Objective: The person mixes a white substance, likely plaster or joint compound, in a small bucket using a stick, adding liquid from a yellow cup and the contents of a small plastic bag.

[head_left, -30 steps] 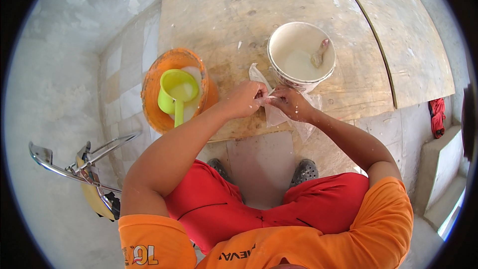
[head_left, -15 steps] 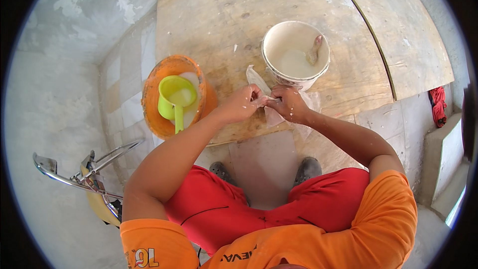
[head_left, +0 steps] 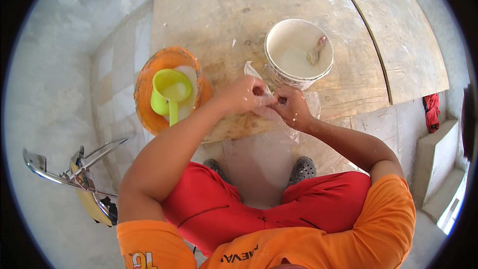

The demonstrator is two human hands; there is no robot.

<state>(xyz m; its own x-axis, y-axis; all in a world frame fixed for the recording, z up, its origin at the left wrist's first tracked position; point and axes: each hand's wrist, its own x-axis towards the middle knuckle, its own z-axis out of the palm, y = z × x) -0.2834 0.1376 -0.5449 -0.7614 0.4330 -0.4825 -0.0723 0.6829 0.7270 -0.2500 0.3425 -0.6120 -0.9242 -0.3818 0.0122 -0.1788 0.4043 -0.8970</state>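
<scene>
Both of my hands meet in front of the white bucket, pinching a thin, see-through plastic bag (head_left: 312,100). My left hand (head_left: 243,94) is closed on it with thumb and fingers pressed together. My right hand (head_left: 291,105) grips the same plastic right beside it, fingers curled in. Loose folds of the bag hang below the hands, and one corner sticks up behind the left hand. The white bucket (head_left: 288,78) holds a pale, milky liquid. Inside it, a brush-like tool (head_left: 314,55) with a reddish end leans against the wall.
An orange bucket (head_left: 141,83) at the left holds whitish liquid and a lime-green dipper (head_left: 158,100). Under the buckets lies a plywood sheet (head_left: 219,15) with a dark seam at right. A chrome-framed chair (head_left: 59,174) stands lower left; a red cloth (head_left: 431,112) lies far right.
My fingers have curled tighter, and both hands are now turned into fists around the plastic, with the bag pulled between them. The whole view has shifted slightly.
</scene>
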